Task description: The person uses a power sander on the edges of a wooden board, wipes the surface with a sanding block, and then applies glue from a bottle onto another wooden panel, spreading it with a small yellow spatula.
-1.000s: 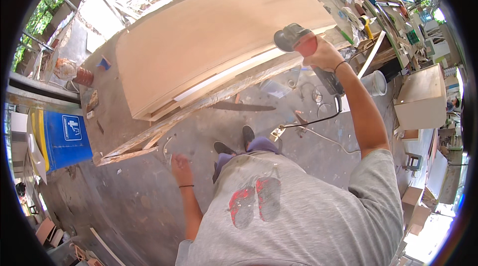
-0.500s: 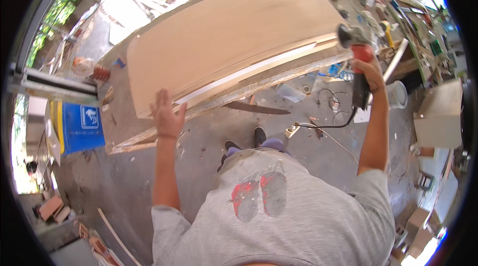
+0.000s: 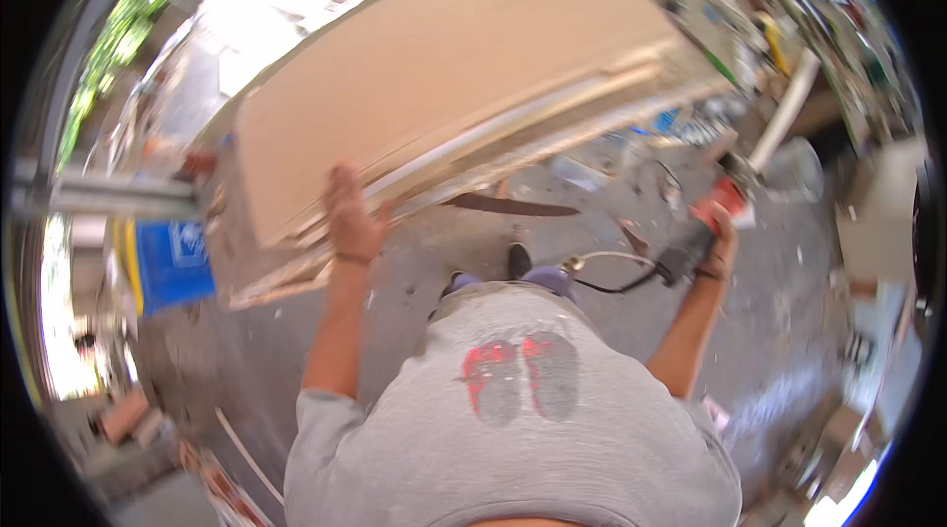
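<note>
Over the feed I see a grey shirt (image 3: 513, 463) with short sleeves (image 3: 329, 413) and two dark sole-shaped prints (image 3: 552, 379) patched with red, purplish trousers (image 3: 546, 277), dark shoes (image 3: 519, 260) and two thin dark wristbands (image 3: 707, 275).

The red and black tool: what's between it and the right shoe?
In the head view, a black cord and a pale cord show between the tool in the right hand and the right shoe, over grey floor.

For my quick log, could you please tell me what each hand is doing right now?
Left hand: open, by the near edge of the wooden panel.
Right hand: closed around the red-and-black power tool.
</note>
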The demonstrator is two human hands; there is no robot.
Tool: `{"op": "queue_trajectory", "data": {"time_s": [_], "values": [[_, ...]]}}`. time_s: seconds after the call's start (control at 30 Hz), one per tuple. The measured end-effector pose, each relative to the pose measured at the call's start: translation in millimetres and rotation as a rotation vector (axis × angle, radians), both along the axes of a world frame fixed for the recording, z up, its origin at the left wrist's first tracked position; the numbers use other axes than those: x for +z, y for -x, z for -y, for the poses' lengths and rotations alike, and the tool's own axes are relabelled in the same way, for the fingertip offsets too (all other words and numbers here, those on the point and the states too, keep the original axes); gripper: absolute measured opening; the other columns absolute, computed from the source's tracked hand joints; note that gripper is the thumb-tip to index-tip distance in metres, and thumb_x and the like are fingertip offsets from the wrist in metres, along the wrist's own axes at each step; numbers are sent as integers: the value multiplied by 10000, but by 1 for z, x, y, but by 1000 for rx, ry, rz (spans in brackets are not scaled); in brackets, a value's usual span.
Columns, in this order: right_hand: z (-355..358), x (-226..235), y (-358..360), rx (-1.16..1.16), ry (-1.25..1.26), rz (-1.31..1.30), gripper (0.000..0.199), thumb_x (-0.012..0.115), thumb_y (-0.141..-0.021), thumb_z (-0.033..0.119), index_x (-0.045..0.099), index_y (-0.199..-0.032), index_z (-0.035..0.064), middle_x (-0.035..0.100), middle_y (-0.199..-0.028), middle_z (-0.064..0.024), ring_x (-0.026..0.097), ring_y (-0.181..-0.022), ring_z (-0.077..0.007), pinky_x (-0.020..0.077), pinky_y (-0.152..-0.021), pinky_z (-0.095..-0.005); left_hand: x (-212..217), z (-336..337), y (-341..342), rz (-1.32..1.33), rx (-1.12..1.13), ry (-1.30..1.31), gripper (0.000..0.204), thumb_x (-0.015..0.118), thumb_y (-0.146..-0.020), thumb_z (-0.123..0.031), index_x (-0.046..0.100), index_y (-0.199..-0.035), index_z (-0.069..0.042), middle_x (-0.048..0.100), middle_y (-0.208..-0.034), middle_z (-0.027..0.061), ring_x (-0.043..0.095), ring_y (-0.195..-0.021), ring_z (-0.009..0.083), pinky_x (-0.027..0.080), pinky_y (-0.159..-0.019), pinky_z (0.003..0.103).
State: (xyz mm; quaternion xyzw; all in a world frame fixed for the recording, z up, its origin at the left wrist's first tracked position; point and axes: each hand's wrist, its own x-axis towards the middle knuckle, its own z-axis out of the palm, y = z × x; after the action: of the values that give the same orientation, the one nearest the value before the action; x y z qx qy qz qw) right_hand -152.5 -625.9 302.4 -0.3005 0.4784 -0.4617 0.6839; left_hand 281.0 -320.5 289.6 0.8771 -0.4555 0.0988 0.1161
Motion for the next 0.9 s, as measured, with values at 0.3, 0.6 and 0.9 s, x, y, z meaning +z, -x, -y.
{"op": "queue_trajectory", "data": {"time_s": [0.3, 0.6, 0.9], "values": [[-4, 1, -6, 148, -137, 403, 463, 652, -723, 309, 517, -1010, -29, 608, -804, -149, 619, -681, -244, 546, -608, -380, 16, -2, 16, 26, 83, -83, 800, 630, -770, -347, 265, -1395, -5, 280, -1452, 168, 236, -1360, 306, 187, -1077, 494], [0, 15, -61, 343, -66, 237, 481, 661, -728, 328, 523, -1067, 16, 603, -862, -119, 603, -756, -256, 546, -636, -466, 22, -29, 84, -609, 90, 315, 605, 628, -801, -377, 487, -1223, 34, 497, -1239, 243, 460, -1173, 366, 356, -991, 412], [-95, 155, -281, 852, 269, -99, 556, 709, -730, 266, 463, -1147, -7, 581, -956, -119, 605, -794, -220, 547, -638, -330, 89, 25, 139, -1746, -550, 541, 879, 566, -833, -541, 204, -1385, 40, 451, -1272, 223, 467, -1170, 256, 361, -983, 323]]}}
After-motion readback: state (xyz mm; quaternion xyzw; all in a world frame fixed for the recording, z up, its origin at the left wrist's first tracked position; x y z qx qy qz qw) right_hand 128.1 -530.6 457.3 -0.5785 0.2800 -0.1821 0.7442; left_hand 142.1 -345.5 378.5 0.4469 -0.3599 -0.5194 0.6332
